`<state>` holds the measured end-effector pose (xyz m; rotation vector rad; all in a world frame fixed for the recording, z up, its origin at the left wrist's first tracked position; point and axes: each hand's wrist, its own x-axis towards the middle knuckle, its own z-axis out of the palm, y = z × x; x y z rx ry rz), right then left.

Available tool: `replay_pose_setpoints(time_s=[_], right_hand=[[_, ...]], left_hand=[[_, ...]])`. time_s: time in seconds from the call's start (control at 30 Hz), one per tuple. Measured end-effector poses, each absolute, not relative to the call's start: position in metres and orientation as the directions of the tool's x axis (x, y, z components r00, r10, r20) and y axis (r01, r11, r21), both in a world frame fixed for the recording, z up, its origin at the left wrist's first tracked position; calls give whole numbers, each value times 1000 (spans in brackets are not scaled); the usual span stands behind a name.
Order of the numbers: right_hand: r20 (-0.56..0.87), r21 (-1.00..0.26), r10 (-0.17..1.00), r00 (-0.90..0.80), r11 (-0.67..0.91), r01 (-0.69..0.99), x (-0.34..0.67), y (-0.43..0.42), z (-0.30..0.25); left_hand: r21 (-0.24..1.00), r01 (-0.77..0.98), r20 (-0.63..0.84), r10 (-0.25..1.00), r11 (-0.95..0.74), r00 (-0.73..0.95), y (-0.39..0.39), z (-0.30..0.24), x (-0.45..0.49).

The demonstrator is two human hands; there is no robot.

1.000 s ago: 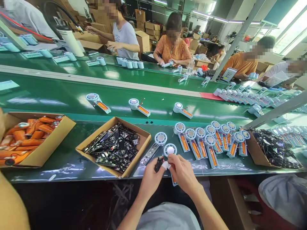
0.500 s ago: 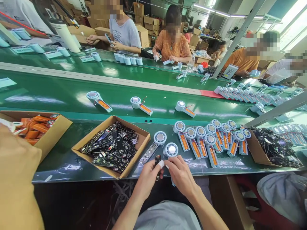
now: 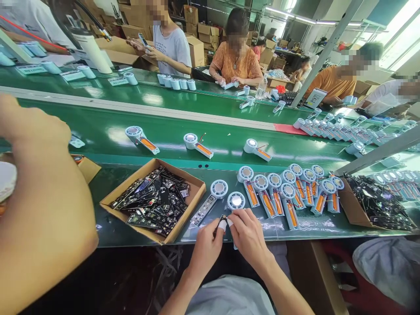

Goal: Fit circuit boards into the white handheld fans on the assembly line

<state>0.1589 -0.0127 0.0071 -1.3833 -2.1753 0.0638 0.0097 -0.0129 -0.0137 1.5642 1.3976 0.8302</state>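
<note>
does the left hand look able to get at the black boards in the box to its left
Probably yes: the black boards lie uncovered in an open-topped box close to the left hand, though that hand holds a small dark board.

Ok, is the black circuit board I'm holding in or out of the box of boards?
Out: the circuit board is gripped in your left hand, to the right of the box.

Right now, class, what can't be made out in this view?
Head view:
- most of the black circuit board, behind the left hand
- most of the lower part of the round pale-blue plastic fan, behind the right hand
- most of the front-left brown cardboard box, behind a neighbour's arm
</note>
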Motion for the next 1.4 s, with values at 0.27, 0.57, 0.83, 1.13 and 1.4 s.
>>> replay_pose_setpoints(time_s=[0.27, 0.57, 0.83, 1.13, 1.4], right_hand=[[350, -302, 906, -239, 350, 887, 148, -16, 9], [326, -499, 886, -329, 457, 737, 173, -5, 10], [331, -498, 851, -409, 525, 690, 179, -2, 10], [189, -855, 982, -12, 170, 491, 199, -20, 20], [183, -875, 982, -43, 182, 448, 178, -12, 20]], left_hand=[[721, 618, 173, 946, -312, 275, -14, -24, 3], [799, 494, 96, 884, -343, 458, 4, -7, -17], [842, 436, 64, 861, -318, 505, 9, -8, -14], [854, 497, 67, 979, -155, 192, -7, -15, -13], [912, 395, 42, 984, -108, 173, -15, -13, -8]])
